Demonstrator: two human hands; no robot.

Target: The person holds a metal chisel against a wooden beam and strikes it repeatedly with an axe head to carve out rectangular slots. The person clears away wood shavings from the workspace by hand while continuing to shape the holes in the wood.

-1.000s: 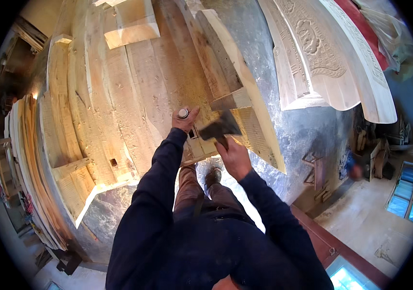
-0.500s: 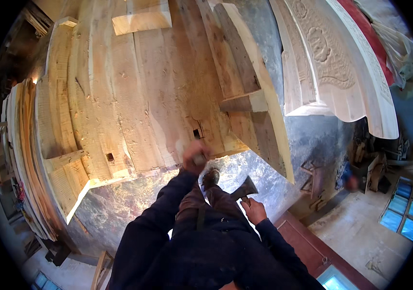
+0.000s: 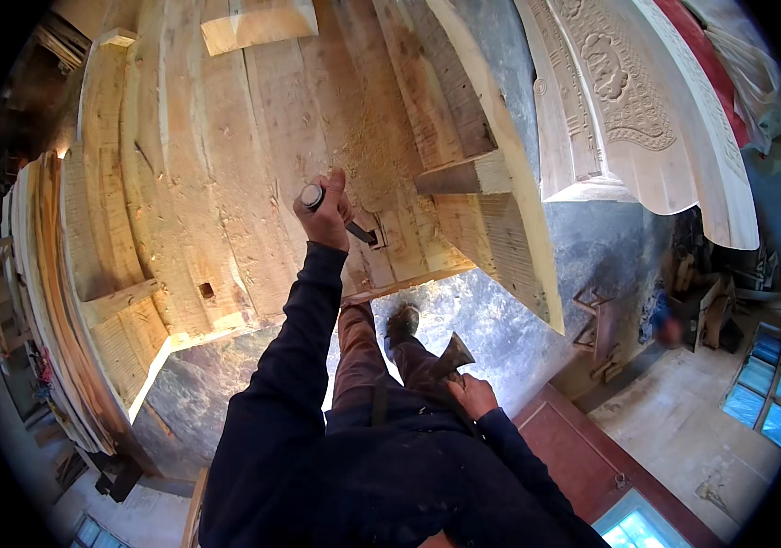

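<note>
My left hand (image 3: 324, 219) is closed around the handle of a chisel (image 3: 360, 234). The chisel leans, its blade slanting down to the right with its tip at a small square hole (image 3: 377, 239) cut in the wooden planks (image 3: 272, 173). Lower right, close to my leg, my right hand (image 3: 475, 395) grips a hatchet (image 3: 453, 354) by its handle, the metal head pointing up. Most of the hatchet's handle is hidden behind my hand and clothing. Another square hole (image 3: 206, 290) shows in the planks farther left.
A wooden block (image 3: 258, 27) lies on the planks at the far side. A crosspiece (image 3: 463, 176) and a curved side board (image 3: 536, 265) border the planks on the right. Stacked boards (image 3: 43, 301) stand at left; a carved panel (image 3: 609, 91) is at far right.
My left hand has moved away from me and slightly left, and the chisel now shows tilted at the hole. The hatchet in my right hand has shifted a little left and turned.
</note>
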